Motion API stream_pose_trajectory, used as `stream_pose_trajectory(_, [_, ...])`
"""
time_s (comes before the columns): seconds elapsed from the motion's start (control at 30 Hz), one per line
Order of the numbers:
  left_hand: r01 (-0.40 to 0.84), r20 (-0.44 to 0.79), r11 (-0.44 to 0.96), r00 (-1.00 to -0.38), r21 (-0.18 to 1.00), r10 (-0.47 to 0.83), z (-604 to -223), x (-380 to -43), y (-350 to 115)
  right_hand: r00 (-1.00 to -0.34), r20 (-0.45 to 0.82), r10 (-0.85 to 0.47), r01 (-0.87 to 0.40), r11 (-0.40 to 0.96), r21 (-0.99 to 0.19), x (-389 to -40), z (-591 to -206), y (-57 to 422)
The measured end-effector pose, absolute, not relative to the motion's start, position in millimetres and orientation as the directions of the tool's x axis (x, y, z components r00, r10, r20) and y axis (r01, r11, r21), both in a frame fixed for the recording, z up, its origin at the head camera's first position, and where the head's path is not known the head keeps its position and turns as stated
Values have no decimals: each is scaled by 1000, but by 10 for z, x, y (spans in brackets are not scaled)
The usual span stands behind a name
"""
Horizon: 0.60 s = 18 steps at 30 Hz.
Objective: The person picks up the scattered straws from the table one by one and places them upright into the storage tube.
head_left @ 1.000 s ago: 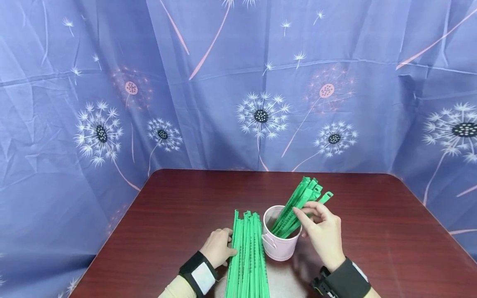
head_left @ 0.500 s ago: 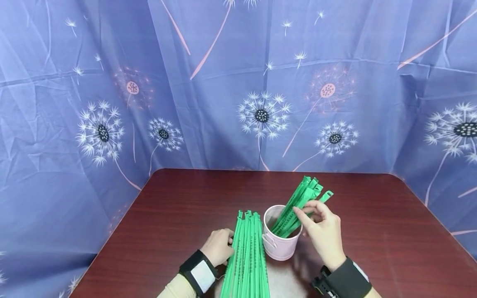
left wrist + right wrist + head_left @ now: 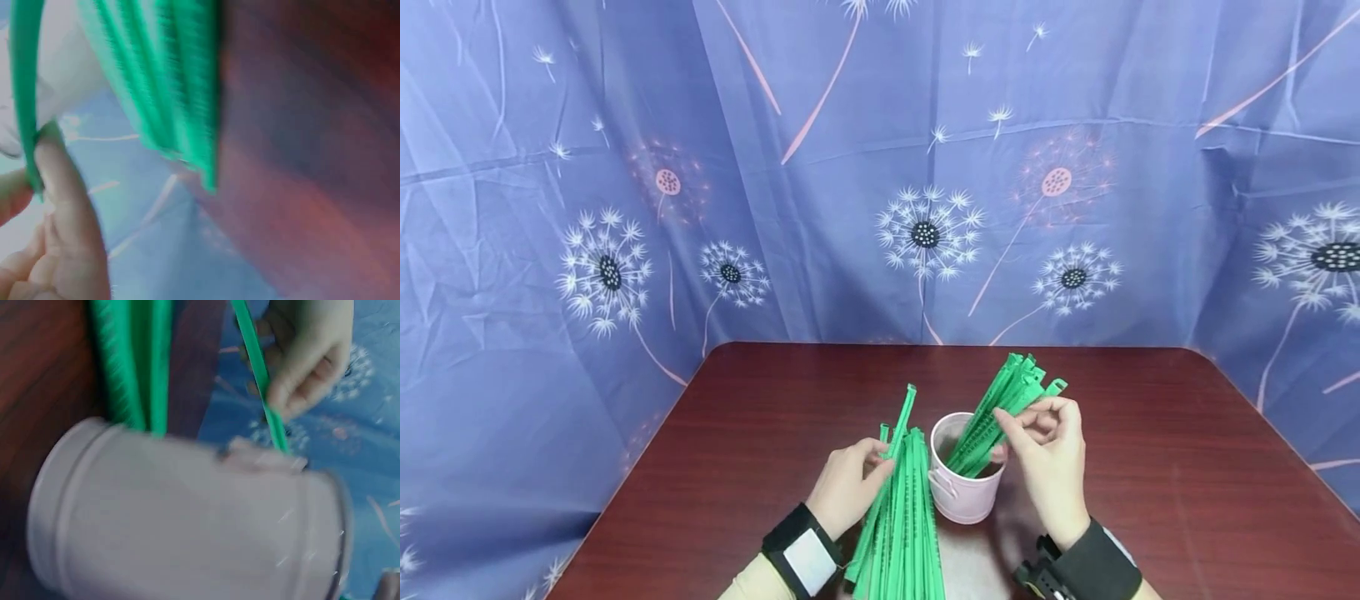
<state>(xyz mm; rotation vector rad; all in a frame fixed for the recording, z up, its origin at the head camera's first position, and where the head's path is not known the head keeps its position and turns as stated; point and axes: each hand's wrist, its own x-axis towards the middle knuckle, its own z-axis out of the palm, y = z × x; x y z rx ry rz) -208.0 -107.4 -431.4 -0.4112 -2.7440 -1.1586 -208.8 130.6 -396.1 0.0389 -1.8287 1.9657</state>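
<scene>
My left hand [image 3: 842, 487] pinches the upper part of one green wrapped straw [image 3: 906, 410], its top raised above the others. In the left wrist view this straw [image 3: 25, 81] runs between thumb and finger. Beneath and beside it lies a pile of green wrapped straws [image 3: 917, 517] with dark print. To the right of the pile stands a small pale pink bucket [image 3: 966, 502]. A bunch of wrapped straws [image 3: 992, 417] leans in it to the right. My right hand [image 3: 1054, 467] holds this bunch between thumb and fingers, over the bucket's right rim.
Everything is on a dark red-brown wooden table [image 3: 790, 392]. Behind and beside the table hangs a blue cloth [image 3: 835, 250] with dandelion prints. Large in the right wrist view, the bucket [image 3: 181, 512] shows its side, with the pile close behind.
My left hand has moved up and right from the pile's left side, raising one straw's top above the rest. The right hand stays on the bunch in the bucket with only a slight shift.
</scene>
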Motion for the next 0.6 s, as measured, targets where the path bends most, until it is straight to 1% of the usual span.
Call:
stream_pose_trajectory(0.07, [350,292,634,-936,690,198,-4258,-2035,-1009,-902,347,257,-385,-114,-916,-2062,-3945,1266])
stream_pose_trajectory(0.17, [450,388,572,-891,686,235,-4167,-1954,-908,-914,390,111,-404,-182,-896,-2011,-3923,1216])
stream_pose_trajectory(0.27, [557,475,517,-829,650,297,-4088,-1879,-819,-923,383,-30,-375,-147,-916,-1959,-3900,1179])
stream_pose_trajectory(0.33, [614,519,483,-788,624,330,-4055,-1840,-778,-929,362,-79,-353,-105,-930,-1927,-3882,1159])
stream_pose_trajectory(0.4, [650,551,460,-758,605,348,-4038,-1812,-756,-933,351,-81,-347,-61,-936,-1899,-3858,1141])
stream_pose_trajectory(0.47, [668,568,446,-743,595,354,-4036,-1797,-754,-932,357,-67,-355,-40,-934,-1876,-3832,1130])
stream_pose_trajectory(0.53, [678,575,441,-734,589,361,-4048,-1801,-765,-922,383,-45,-381,-56,-923,-1862,-3808,1126])
stream_pose_trajectory(0.6, [668,556,449,-743,593,372,-4074,-1823,-788,-903,430,-11,-428,-83,-900,-1859,-3785,1136])
